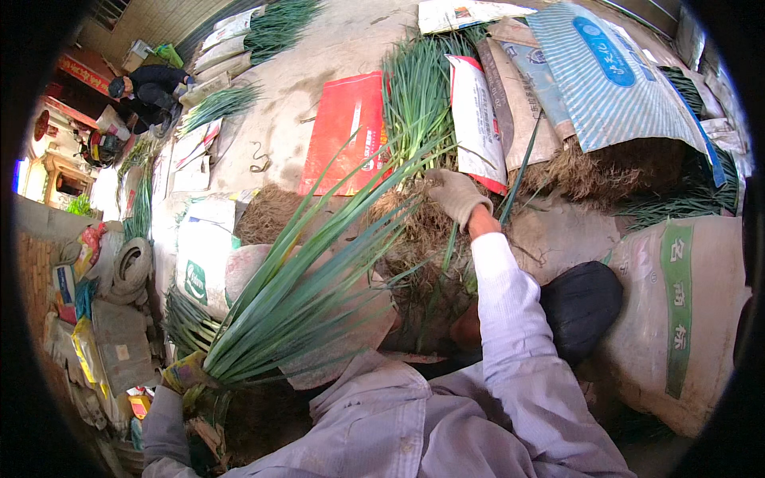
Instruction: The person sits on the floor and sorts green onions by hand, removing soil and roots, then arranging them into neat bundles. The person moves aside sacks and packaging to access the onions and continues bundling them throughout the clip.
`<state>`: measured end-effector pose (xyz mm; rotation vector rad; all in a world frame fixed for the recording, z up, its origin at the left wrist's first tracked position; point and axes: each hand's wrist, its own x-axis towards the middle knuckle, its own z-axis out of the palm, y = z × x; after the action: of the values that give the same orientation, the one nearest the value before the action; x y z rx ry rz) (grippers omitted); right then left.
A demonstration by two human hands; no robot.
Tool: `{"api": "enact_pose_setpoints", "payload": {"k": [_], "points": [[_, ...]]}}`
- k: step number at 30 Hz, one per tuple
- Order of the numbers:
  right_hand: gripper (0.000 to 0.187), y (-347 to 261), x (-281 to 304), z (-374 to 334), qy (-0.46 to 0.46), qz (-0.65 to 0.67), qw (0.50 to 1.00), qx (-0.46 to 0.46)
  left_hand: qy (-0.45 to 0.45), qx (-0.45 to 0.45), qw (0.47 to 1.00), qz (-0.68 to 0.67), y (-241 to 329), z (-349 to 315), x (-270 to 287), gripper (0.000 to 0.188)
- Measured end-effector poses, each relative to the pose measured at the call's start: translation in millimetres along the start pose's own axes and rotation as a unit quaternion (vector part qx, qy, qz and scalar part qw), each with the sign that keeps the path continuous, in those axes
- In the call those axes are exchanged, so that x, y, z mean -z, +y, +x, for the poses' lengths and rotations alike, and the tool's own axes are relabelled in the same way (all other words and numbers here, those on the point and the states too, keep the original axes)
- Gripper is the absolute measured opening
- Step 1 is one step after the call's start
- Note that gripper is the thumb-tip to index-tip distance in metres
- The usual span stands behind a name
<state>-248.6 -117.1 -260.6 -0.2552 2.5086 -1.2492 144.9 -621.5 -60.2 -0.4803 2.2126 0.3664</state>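
A big fan-shaped bunch of green onions (307, 307) slants across the middle, its stem ends at the lower left. My left hand (186, 372), in a stained yellowish glove, is closed round those ends. My right hand (460, 197), in a beige glove, is stretched forward to the root end of a pile of green onions (418, 99). Its fingers are bent and pressed together among the roots; what they hold, if anything, is hidden. Loose dry roots and leaves (426, 247) lie below that hand.
A red sack (347, 131) and a white-and-red sack (478, 115) flank the pile. A blue-striped sack (610, 76) covers rooted bundles at the right. A pale sack with a green band (677, 311) stands near right. Another person (151, 94) crouches at the far left.
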Motion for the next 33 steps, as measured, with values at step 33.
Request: {"api": "enact_pose_setpoints", "payload": {"k": [33], "points": [[0.027,40.7,52.6,30.1,0.184,-0.251,0.950,-0.002,-0.002,0.006,1.000,-0.027,29.3,-1.9,12.8,0.052]]}}
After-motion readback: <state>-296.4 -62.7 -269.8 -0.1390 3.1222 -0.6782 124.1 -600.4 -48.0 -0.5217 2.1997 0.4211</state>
